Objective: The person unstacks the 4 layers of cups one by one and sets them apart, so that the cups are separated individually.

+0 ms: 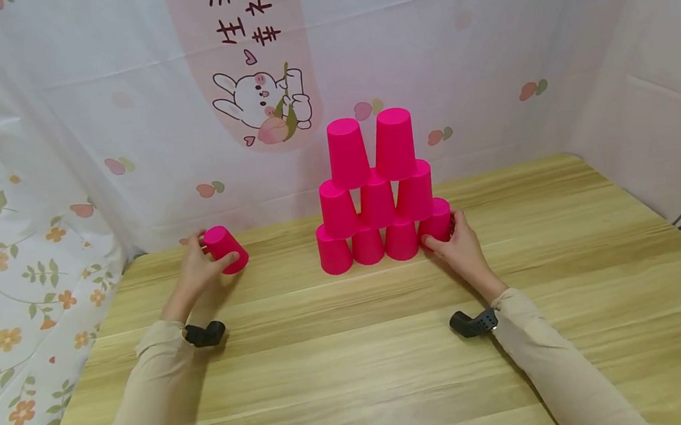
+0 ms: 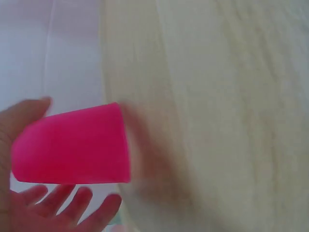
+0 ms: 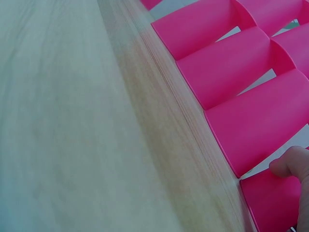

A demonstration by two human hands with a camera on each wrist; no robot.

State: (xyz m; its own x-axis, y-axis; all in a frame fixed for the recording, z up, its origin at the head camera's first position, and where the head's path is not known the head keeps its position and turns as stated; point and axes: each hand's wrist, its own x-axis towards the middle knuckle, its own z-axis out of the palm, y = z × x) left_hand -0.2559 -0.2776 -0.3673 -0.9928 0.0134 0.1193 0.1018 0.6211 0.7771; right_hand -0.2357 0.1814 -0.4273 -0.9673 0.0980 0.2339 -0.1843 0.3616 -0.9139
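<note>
A stack of upside-down pink cups rises right of centre in the head view: a bottom row (image 1: pixel 367 246) of several, three cups (image 1: pixel 377 202) above, and two cups (image 1: pixel 396 144) on top. My right hand (image 1: pixel 457 245) holds the rightmost bottom cup (image 1: pixel 436 222), thumb at its front; in the right wrist view that thumb (image 3: pixel 291 163) lies across the cup. Away to the left, my left hand (image 1: pixel 199 265) grips a single pink cup (image 1: pixel 224 249) between thumb and fingers. This cup is upside down and tilted, close above the wooden table.
The wooden table (image 1: pixel 332 366) runs back to a printed cloth (image 1: pixel 422 38) hanging behind the stack. A flowered cloth (image 1: pixel 19 301) hangs along the left side. Dark wrist cameras (image 1: pixel 206 334) sit on both wrists.
</note>
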